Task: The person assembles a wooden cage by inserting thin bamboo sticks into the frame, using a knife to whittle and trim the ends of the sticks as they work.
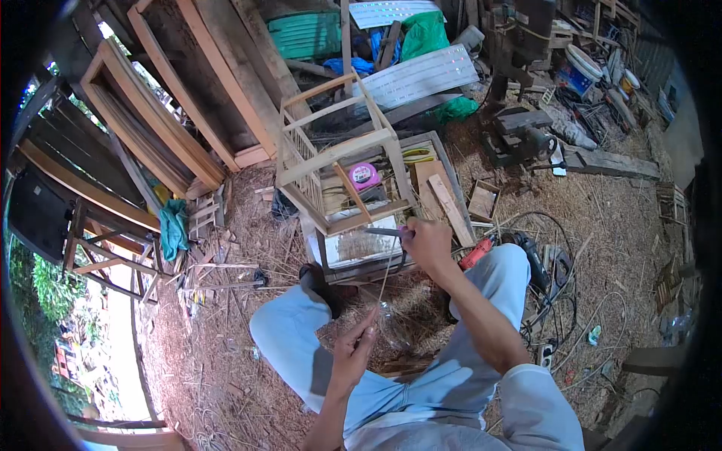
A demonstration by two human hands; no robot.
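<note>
My left hand (pixel 352 359) is closed around the lower end of a thin pale strip (pixel 386 279), which looks like cane or split wood. The strip slants up between my knees toward my right hand (pixel 429 245). That hand is wrapped round the handle of a knife (pixel 382 231), its grey blade pointing left across the strip's upper end. Just beyond the blade stands a small wooden frame (pixel 338 159) with thin spindles on its left side. It rests on a low worktable (pixel 342 264) with a whitish, worn top.
A pink tape measure (pixel 364 176) lies within the wooden frame. Right of my knee are a red power tool (pixel 477 253) and black cables (pixel 569 301). A small wooden box (pixel 483 201) sits beyond. Large wooden frames (pixel 143 120) lean at the left; shavings cover the floor.
</note>
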